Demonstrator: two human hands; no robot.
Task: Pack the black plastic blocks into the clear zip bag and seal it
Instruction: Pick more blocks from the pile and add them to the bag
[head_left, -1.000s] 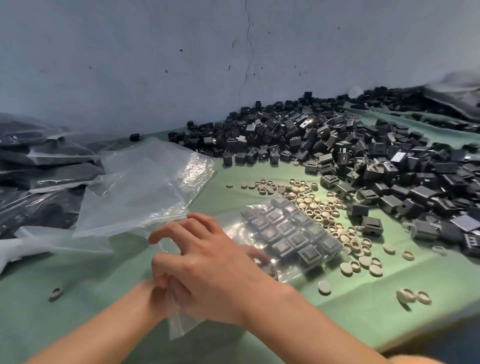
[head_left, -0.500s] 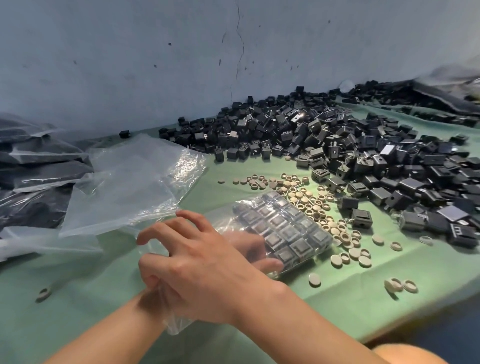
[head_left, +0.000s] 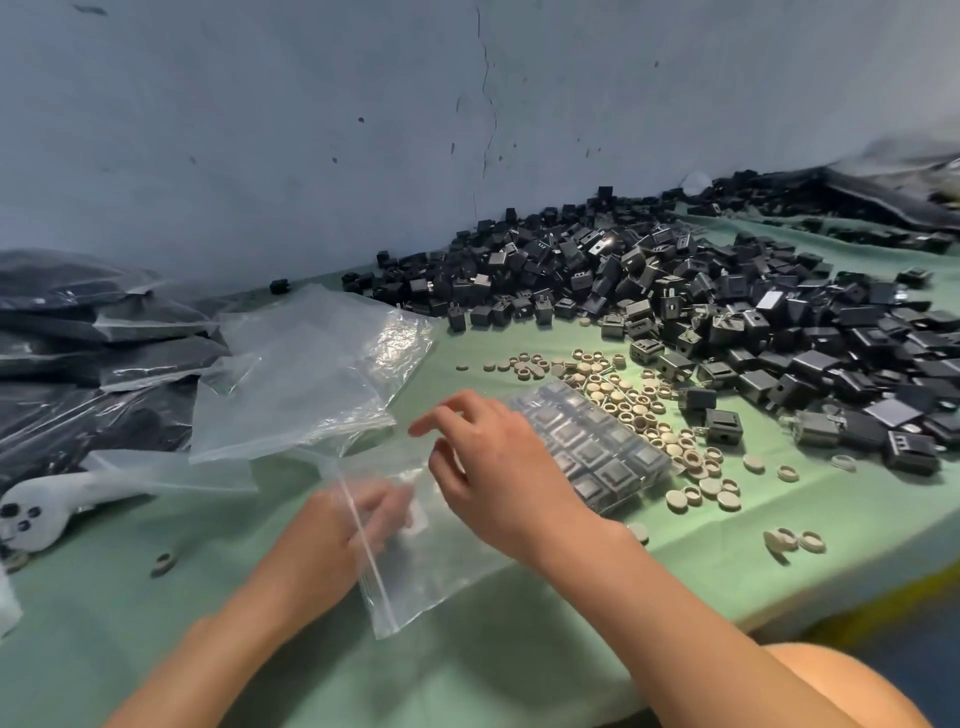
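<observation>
The clear zip bag (head_left: 415, 566) lies flat on the green table, its zip strip running diagonally at the near left end. Black plastic blocks (head_left: 597, 457) sit in neat rows inside its far right end. My left hand (head_left: 332, 535) is at the bag's mouth; its fingers show blurred through the plastic and grip the mouth edge. My right hand (head_left: 498, 473) rests on top of the bag just left of the packed blocks, fingers apart and slightly raised, holding nothing.
A big pile of loose black blocks (head_left: 727, 312) fills the right and back by the wall. Beige round caps (head_left: 623, 400) lie scattered beside the bag. Empty clear bags (head_left: 311, 374) are stacked at the left, filled bags (head_left: 78, 338) behind them. A white object (head_left: 31, 514) lies far left.
My right hand has moved right off my left hand, which now shows at the bag's mouth. The mouth end of the bag lies spread out flatter towards me.
</observation>
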